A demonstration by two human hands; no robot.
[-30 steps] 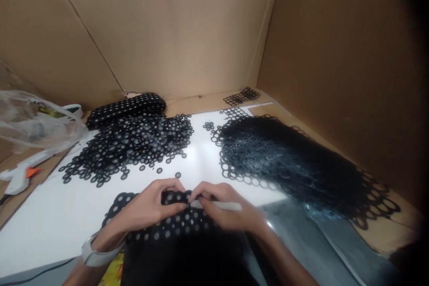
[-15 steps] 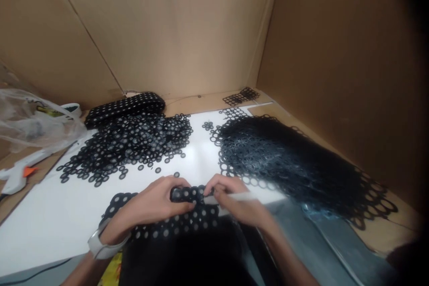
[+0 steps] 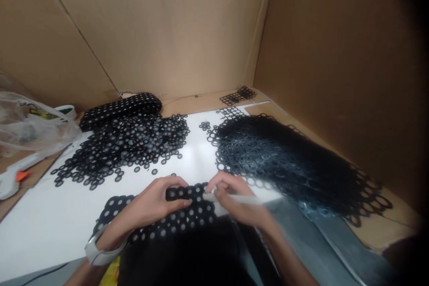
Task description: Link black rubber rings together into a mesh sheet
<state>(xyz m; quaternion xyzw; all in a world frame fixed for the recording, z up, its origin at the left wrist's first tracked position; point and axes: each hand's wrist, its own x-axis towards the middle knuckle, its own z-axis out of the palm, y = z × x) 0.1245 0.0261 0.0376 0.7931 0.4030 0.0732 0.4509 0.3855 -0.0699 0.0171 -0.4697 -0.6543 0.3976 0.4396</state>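
A black band of joined rings with pale dots lies across the near edge of the white board. My left hand grips its upper edge, thumb in front and fingers behind. At the band's right end my right hand is closed in a pinch. A thin pale stick-like tool sits in that pinch, its tip against the dotted rings; its kind is too blurred to tell. Part of the band is hidden behind my left hand and wrist.
Loose black rings are heaped at left, below a rolled dotted band. A large pile of black ring mesh covers the right. A white glue gun and a clear plastic bag lie far left. Cardboard walls enclose the back.
The view has shifted slightly, so the piles sit a little further left. Both hands keep their hold on the band, with only a small shift of the right fingers.
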